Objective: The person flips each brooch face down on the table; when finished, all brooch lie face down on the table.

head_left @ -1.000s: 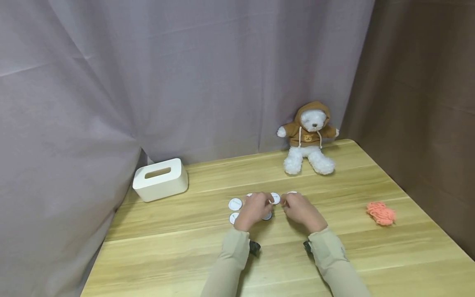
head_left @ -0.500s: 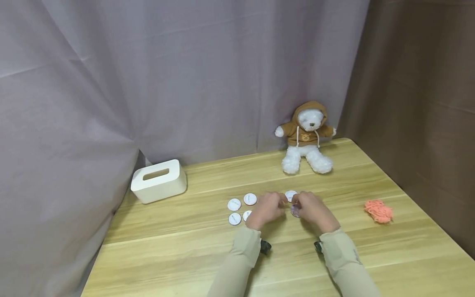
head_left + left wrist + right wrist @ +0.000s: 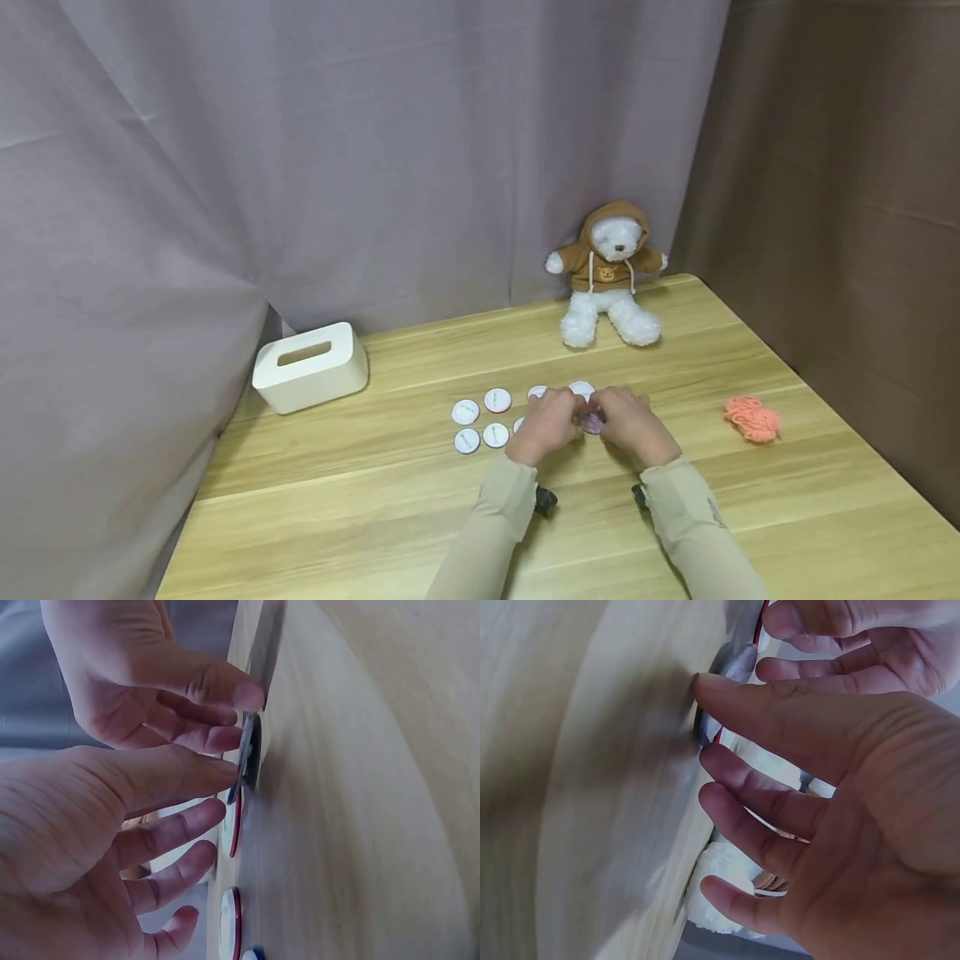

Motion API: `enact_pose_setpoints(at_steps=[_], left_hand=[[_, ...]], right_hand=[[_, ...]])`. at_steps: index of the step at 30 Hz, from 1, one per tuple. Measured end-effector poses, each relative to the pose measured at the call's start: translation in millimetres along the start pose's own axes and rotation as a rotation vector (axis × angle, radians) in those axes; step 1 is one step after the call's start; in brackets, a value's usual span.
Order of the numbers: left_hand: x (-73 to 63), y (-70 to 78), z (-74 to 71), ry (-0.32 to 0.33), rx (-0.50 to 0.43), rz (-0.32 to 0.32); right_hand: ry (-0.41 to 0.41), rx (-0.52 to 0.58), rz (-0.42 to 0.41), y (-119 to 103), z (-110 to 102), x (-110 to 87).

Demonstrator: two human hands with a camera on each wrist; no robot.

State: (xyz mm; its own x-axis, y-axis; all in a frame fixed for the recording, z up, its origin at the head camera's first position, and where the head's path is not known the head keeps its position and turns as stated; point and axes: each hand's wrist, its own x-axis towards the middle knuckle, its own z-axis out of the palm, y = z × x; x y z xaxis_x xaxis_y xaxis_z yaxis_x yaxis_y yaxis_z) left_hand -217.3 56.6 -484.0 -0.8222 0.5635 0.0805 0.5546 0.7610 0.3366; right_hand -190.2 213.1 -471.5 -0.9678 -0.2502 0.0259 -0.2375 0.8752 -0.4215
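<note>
Several round pin badges lie in two rows on the table, mostly white backs up; one back-row badge (image 3: 497,400) shows its pin. At the front row's right end, a purple-faced badge (image 3: 592,422) is tilted on edge between my hands. My left hand (image 3: 551,425) pinches one side of it with thumb and index finger, the other fingers spread. Opposite, my right hand (image 3: 636,427) has thumb and index fingertips at its other edge. The left wrist view shows the tilted badge (image 3: 247,754) close over the wood. My left hand partly covers other badges.
A white teddy bear (image 3: 611,275) in a brown hoodie sits at the back right against the grey curtain (image 3: 390,167). A white tissue box (image 3: 311,371) stands at the back left. A bundle of coral yarn (image 3: 752,419) lies on the right of the wooden table (image 3: 337,517).
Both hands have moved right along the rows, from the middle badges to the purple-faced one, and closed in on it. The badges on the left have come into view.
</note>
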Motion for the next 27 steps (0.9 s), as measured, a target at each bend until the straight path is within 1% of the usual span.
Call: enact_pose_setpoints(at_steps=[5, 10, 13, 16, 20, 23, 27], left_hand=[[0.5, 1.3, 1.2, 0.008, -0.027, 0.009], [-1.6, 1.7, 2.7, 0.011, 0.004, 0.004], [-2.9, 2.3, 3.8, 0.005, 0.025, -0.009], [-2.6, 3.8, 5.5, 0.002, 0.041, -0.009], [-0.7, 5.4, 6.9, 0.03, 0.066, 0.011], [-1.8, 6.3, 9.1, 0.055, 0.081, 0.01], [-4.1, 6.4, 13.5, 0.082, 0.073, 0.017]], right_hand=[[0.005, 0.008, -0.009, 1.0, 0.9, 1.9], [0.013, 0.022, -0.047, 1.0, 2.8, 0.6], [0.032, 0.028, -0.086, 2.5, 2.8, -0.1], [0.056, 0.027, -0.125, 6.6, 2.3, -1.2], [0.085, 0.025, -0.159, 11.9, 1.0, -2.0], [0.082, 0.05, -0.18, 15.2, -0.2, -1.5], [0.071, 0.068, -0.21, 18.8, -1.6, -1.0]])
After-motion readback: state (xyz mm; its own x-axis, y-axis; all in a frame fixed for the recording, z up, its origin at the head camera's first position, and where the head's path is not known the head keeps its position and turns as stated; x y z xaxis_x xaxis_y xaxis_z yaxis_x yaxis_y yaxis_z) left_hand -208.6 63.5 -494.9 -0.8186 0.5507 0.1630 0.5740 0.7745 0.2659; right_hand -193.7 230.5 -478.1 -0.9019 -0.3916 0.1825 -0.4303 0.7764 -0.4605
